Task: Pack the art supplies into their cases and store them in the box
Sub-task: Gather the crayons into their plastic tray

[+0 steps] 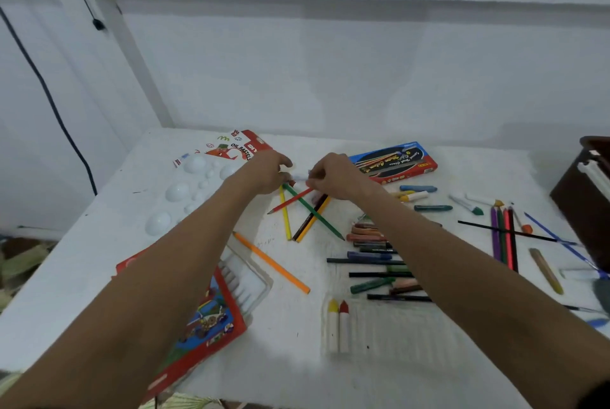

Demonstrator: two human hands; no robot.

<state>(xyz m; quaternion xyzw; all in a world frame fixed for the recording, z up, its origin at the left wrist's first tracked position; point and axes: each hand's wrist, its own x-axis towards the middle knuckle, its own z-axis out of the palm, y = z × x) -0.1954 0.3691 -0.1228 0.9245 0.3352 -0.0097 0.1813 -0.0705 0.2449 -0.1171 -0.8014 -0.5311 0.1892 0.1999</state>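
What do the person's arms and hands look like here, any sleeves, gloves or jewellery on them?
Both forearms are bare along the whole length that shows, with no sleeves in view. The left hand and the right hand wear no gloves. No watch, bracelet or ring can be seen on the wrists or fingers, though the picture is slightly blurred there.

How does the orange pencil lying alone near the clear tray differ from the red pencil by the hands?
The orange pencil lies by itself, touching no other pencil; the red pencil crosses the green pencil. No hand touches the orange one; the right hand is at the red one's upper end. Both lie flat on the white table.
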